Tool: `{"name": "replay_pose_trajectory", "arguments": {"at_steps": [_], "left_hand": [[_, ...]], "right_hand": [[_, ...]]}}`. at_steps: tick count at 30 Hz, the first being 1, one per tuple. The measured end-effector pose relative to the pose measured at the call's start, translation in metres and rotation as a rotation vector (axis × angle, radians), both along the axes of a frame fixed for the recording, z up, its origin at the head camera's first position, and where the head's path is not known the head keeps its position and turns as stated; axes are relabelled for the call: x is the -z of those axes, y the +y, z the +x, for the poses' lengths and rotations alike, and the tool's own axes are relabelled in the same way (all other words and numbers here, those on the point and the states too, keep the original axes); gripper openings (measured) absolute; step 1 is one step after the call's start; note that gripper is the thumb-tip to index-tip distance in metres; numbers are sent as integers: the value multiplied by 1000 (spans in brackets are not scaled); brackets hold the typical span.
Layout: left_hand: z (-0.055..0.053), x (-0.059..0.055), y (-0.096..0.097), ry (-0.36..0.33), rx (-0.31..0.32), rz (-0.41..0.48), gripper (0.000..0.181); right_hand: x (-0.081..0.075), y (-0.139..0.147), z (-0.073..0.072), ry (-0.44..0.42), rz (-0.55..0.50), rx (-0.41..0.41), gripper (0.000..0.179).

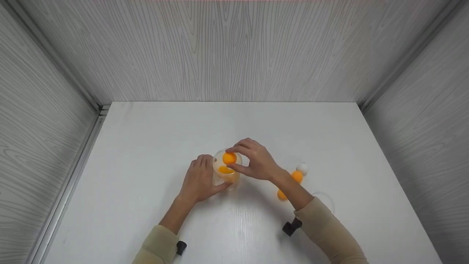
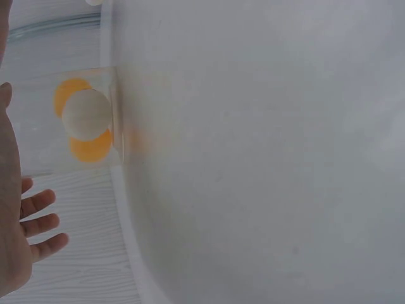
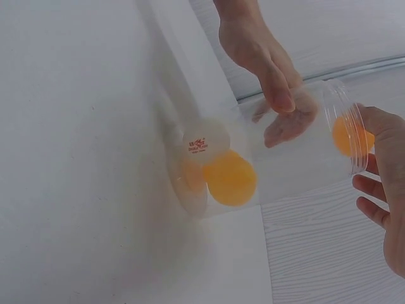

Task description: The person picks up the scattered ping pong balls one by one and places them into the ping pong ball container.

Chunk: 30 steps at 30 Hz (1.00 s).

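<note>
A clear plastic jar (image 1: 230,178) stands upright on the table, its screw-thread mouth facing up. My left hand (image 1: 200,180) holds the jar from the left, thumb on the near side and fingers on the far side. Inside, at the bottom, lie a white ping-pong ball (image 2: 87,114) and orange ones (image 3: 230,178). Between thumb and fingers my right hand (image 1: 254,159) pinches another orange ping-pong ball (image 1: 229,158) at the jar's mouth. In the right wrist view this ball (image 3: 352,135) shows at the threaded rim.
Right of the jar, partly beneath the right forearm, lie two orange balls (image 1: 297,176) and a white ball (image 1: 302,168). A clear round lid-like disc (image 1: 326,200) lies by the right sleeve. Grey wood-grain panels (image 1: 234,51) border the white table (image 1: 157,128).
</note>
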<state>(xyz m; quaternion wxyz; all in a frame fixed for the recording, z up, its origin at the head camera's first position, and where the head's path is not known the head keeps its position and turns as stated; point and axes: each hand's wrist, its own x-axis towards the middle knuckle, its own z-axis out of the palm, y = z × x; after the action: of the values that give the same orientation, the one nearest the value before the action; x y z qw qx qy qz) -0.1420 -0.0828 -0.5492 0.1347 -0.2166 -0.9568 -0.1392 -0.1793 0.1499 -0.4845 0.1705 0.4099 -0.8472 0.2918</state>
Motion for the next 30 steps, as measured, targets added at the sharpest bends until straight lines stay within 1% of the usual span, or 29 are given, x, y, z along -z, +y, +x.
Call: {"name": "replay_pose_trajectory", "arguments": {"at_steps": [4, 15, 20, 24, 30], "left_hand": [[0, 0, 0, 21, 2, -8, 93], [-1, 3, -1, 79, 1, -32, 90], [-1, 3, -1, 89, 2, -29, 89], [-1, 2, -1, 97, 1, -28, 88], [-1, 3, -1, 103, -2, -45, 88]], "right_hand": [[-1, -2, 0, -16, 22, 1, 34], [-2, -5, 0, 5, 36, -8, 33], [-2, -5, 0, 22, 47, -2, 35], [-1, -5, -1, 38, 35, -12, 36], [-1, -4, -1, 33, 28, -21, 37]]}}
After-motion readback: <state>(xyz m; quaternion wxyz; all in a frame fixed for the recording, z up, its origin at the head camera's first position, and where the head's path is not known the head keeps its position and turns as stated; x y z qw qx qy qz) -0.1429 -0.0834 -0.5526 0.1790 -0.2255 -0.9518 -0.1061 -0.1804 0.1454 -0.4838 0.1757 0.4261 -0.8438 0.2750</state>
